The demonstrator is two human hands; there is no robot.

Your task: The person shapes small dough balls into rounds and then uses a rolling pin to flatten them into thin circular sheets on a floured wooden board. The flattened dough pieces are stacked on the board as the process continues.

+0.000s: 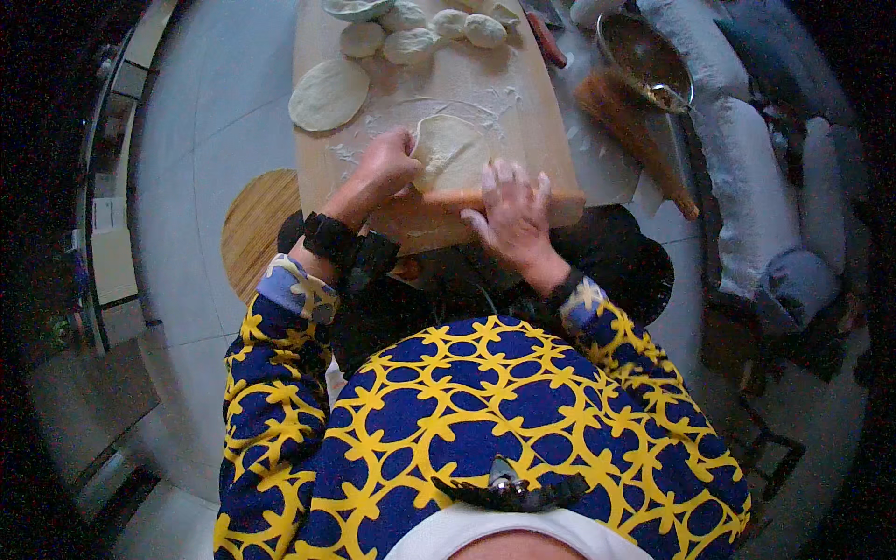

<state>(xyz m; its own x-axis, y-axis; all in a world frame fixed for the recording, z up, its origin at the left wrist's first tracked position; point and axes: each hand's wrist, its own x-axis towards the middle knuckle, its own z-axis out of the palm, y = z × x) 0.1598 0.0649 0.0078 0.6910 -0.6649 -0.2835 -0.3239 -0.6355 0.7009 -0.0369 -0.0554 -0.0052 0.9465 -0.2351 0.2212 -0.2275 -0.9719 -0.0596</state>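
A thin sheet of dough (455,150) lies on the floured wooden board (539,133) in front of me. My left hand (388,164) pinches its left edge, which looks slightly raised. Across the near end of the dough runs a wooden rolling pin (448,201). Over the pin's right part lies my right hand (514,210), fingers spread across the far side and thumb towards me. At the board's left edge rests a flat dough round (329,94). Several dough pieces (409,45) are grouped at the far end.
Right of the board are a straw brush (623,119) with a wooden handle, a metal bowl (647,59) with brownish contents and a red-handled tool (546,38). A round wooden surface (259,231) shows at the left. Pale, bulky bundles (752,189) stand farther right.
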